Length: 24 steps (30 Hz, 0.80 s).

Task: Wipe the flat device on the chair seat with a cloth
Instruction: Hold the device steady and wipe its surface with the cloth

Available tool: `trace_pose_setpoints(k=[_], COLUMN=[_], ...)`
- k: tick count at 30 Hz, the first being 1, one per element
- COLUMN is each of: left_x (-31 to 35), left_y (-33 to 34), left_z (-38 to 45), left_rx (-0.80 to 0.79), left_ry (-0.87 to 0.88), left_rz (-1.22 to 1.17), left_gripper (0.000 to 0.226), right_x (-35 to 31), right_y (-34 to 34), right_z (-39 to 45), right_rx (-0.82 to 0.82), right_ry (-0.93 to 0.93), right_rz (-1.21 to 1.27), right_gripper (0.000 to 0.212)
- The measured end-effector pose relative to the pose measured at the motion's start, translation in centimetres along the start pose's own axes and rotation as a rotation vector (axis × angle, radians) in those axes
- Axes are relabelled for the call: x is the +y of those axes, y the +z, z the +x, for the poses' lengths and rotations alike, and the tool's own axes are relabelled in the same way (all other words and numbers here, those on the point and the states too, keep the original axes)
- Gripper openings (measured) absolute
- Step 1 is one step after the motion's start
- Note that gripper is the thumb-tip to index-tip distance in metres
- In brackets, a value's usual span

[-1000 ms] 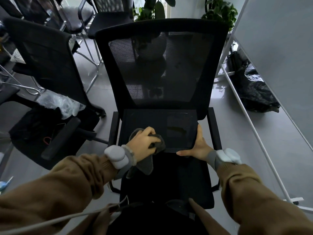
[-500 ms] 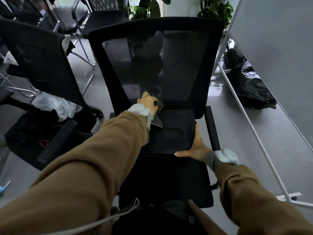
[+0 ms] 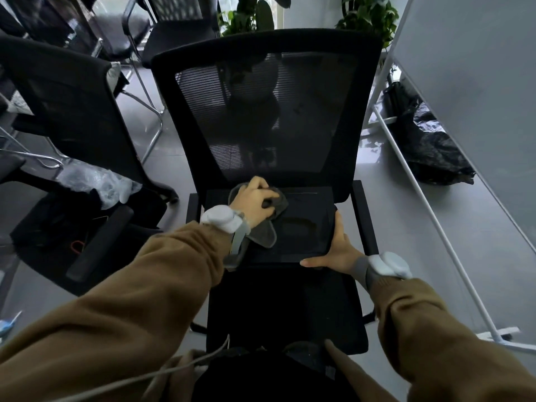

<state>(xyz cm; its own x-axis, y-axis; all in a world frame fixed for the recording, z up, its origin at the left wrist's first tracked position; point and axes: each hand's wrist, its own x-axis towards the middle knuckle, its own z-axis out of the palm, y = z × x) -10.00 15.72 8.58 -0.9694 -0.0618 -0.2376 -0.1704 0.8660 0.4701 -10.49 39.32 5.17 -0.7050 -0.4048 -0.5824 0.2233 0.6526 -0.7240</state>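
A flat black device lies on the back half of the black chair seat, close to the mesh backrest. My left hand presses a grey cloth onto the device's far left part, fingers closed over the cloth. A tail of the cloth trails toward my wrist. My right hand rests at the device's near right corner, thumb along the front edge and fingers up the right side, holding it in place.
The chair's tall mesh backrest rises just behind the device. Another black chair and a bag with clear plastic wrap stand at the left. A white frame leg and a black bag are at the right.
My left hand swept the cloth from the device's near left edge up to its far edge, then came slightly back and right. My right hand stayed on the near right corner.
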Motion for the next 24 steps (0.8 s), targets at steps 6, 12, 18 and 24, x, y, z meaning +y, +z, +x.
trace_pose_setpoints(k=[6,12,18,24], left_x=[0.2,-1.2,-1.7,-0.7], left_y=[1.1,2.8,3.4,1.8], left_z=[-6.0,-9.6,-9.9,-7.1], left_rx=[-0.123,-0.172,-0.166,-0.087], left_ry=[0.141,0.234,0.263,0.215], left_rz=[0.073,0.045,0.044,0.062], left_gripper=[0.035,0.031,0.032,0.03], right_x=[-0.1,-0.2,-0.2,-0.3], right_y=[0.2,0.1,0.1,0.0], right_z=[-0.2,-0.3,-0.3,-0.1], right_rx=[-0.012,-0.011,-0.007,-0.02], right_ry=[0.011,-0.012,-0.006,-0.014], right_rz=[-0.002,-0.007,-0.002,0.017], right_gripper=[0.153,0.153,0.152,0.154])
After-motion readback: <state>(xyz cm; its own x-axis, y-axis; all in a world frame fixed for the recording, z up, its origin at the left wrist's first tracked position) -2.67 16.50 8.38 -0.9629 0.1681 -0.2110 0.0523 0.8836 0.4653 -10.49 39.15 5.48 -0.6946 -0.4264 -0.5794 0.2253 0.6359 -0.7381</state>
